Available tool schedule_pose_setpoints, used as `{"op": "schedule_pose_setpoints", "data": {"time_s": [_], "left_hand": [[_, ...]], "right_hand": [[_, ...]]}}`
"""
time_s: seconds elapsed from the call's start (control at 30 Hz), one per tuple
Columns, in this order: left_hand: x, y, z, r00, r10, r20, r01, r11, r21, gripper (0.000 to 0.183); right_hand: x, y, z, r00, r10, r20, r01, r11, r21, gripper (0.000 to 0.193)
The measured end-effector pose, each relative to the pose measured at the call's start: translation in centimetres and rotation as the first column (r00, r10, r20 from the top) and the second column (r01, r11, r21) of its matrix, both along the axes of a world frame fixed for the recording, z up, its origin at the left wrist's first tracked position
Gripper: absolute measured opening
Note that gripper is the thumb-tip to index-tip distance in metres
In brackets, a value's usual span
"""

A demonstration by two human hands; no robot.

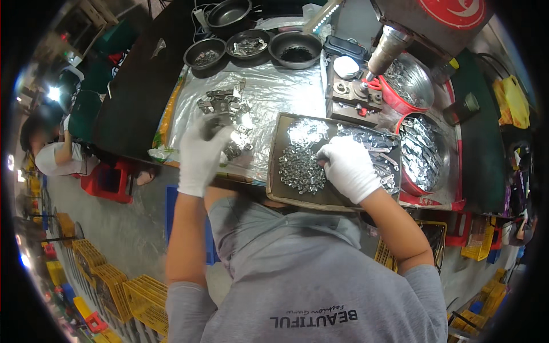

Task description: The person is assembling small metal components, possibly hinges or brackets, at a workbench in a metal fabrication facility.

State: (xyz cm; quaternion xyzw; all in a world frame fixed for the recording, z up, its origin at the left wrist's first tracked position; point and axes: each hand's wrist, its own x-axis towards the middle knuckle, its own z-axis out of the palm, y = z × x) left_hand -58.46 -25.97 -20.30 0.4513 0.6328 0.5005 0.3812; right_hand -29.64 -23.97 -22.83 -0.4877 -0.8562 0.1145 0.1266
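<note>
While two hands (201, 150) (349, 167) reach, one tray (278, 191) holds metal parts (304, 171).

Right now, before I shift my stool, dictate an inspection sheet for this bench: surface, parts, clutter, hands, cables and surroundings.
Surface: crinkled silvery sheet, brightly lit.
Parts: loose pile of metal pieces on the sheet; shallow tray with small bits at left, longer strips at right; two red tubs of metal pieces beyond.
Clutter: four dark bowls at the far side, near a machine.
Hands: both gloved; left hand at the pile, right hand over the tray, fingertips at the small bits; grip unclear in both.
Cables: pale cord beside the bowls, plug unclear.
Surroundings: seated person and red stool at left; yellow crates on the lower left.
</note>
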Motion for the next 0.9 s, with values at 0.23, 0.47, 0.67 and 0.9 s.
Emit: {"op": "schedule_pose_setpoints", "data": {"time_s": [0.23,0.47,0.67,0.9], "left_hand": [[5.9,-1.6,0.0,0.969,-0.137,0.205,0.146,0.989,-0.029,0.042],[9.7,-2.2,0.7,0.895,-0.271,0.355,0.295,0.955,-0.013,0.048],[10.9,-2.4,0.1,0.748,-0.27,0.606,0.335,0.942,0.007,0.045],[11.4,-2.4,-1.0,0.869,-0.344,0.355,0.345,0.937,0.062,0.042]], "right_hand": [[-0.3,-0.1,1.1,0.982,0.031,-0.187,-0.036,0.999,-0.022,0.009],[-0.5,-0.6,3.5,0.827,-0.249,-0.504,0.069,0.934,-0.35,0.014],[-0.2,-0.4,2.7,0.642,-0.337,-0.689,-0.114,0.846,-0.52,0.019],[0.4,-0.6,3.0,0.601,-0.387,-0.699,-0.257,0.735,-0.627,0.025]]}}
